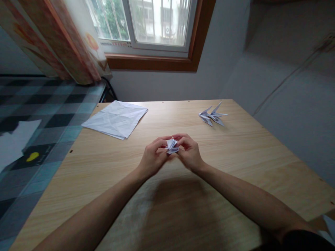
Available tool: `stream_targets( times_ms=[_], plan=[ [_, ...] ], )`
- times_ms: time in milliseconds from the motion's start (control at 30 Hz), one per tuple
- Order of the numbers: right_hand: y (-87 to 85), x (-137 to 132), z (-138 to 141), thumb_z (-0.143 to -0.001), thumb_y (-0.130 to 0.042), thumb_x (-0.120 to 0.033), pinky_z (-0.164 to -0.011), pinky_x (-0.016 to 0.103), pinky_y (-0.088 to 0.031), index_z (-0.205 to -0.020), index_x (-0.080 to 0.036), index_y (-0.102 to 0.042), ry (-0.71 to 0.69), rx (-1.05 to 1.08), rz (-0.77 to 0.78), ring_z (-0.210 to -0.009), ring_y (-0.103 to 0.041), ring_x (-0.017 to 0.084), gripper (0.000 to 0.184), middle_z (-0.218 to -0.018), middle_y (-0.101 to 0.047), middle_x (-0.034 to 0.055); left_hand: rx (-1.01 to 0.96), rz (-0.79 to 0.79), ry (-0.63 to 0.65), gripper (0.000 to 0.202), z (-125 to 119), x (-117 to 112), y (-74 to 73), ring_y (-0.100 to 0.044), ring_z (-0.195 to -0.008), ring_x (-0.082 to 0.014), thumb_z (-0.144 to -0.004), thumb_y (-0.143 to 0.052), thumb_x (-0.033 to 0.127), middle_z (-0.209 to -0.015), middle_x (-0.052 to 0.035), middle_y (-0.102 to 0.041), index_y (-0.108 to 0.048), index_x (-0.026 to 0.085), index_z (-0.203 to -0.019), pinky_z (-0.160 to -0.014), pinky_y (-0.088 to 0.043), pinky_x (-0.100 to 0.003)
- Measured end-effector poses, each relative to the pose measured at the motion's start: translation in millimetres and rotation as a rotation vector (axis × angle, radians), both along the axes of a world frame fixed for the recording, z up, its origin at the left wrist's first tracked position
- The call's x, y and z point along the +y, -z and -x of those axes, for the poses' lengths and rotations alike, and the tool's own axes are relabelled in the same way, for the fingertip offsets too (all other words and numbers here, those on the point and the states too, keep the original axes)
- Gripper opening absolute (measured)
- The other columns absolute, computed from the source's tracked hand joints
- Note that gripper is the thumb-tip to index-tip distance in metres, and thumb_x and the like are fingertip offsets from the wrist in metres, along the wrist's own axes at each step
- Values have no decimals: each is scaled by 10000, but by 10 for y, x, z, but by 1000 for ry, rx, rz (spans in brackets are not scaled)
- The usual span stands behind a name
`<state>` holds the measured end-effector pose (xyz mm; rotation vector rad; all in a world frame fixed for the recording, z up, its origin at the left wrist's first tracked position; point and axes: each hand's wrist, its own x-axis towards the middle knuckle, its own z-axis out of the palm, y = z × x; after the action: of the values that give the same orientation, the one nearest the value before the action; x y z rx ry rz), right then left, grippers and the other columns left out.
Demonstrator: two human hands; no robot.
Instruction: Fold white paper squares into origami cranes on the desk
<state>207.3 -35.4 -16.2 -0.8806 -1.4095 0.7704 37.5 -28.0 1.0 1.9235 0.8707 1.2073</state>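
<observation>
A small folded white paper piece (172,146) is pinched between both my hands over the middle of the wooden table (110,181). My left hand (153,157) grips its left side with curled fingers. My right hand (188,151) holds its right side, fingertips pressed on the folds. Most of the piece is hidden by my fingers.
A stack of creased white paper sheets (116,118) lies at the table's far left. A finished folded paper figure (212,115) with pointed wings sits at the far right. A checked bedspread (39,118) borders the table's left side. A window (146,24) and curtain stand behind.
</observation>
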Motion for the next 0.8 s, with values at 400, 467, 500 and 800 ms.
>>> stream_targets(
  times_ms=[400,467,500,800],
  plan=[
    [-92,-44,-18,-784,-737,-138,-801,342,-545,-717,-229,-663,114,-107,-205,-882,-655,179,135,-952,-669,29,-43,-206,-211,276,21,-45,56,-643,-681,-117,-769,-713,143,-778,12,-688,-630,194,-1028,-667,-516,-225],
    [-100,-43,-19,-781,-740,-141,-808,346,-542,-712,-228,-653,98,-118,-197,-886,-658,182,140,-938,-670,27,-30,-176,-153,483,30,-36,68,-641,-684,-116,-764,-693,131,-808,14,-690,-559,198,-1223,-669,-514,-224],
    [-100,-43,-20,-779,-742,-140,-816,350,-539,-713,-227,-651,85,-122,-195,-888,-658,183,142,-936,-669,27,5,-183,-104,536,37,-35,60,-652,-718,-121,-767,-671,119,-861,-2,-703,-538,201,-1279,-691,-518,-230],
    [-62,-20,-28,-767,-753,-162,-767,330,-519,-708,-219,-636,66,-71,-131,-851,-628,177,144,-887,-635,24,70,-189,-156,88,23,-40,-83,-631,-707,-136,-802,-677,164,-807,-27,-702,-695,178,-887,-646,-491,-238]
  ],
)
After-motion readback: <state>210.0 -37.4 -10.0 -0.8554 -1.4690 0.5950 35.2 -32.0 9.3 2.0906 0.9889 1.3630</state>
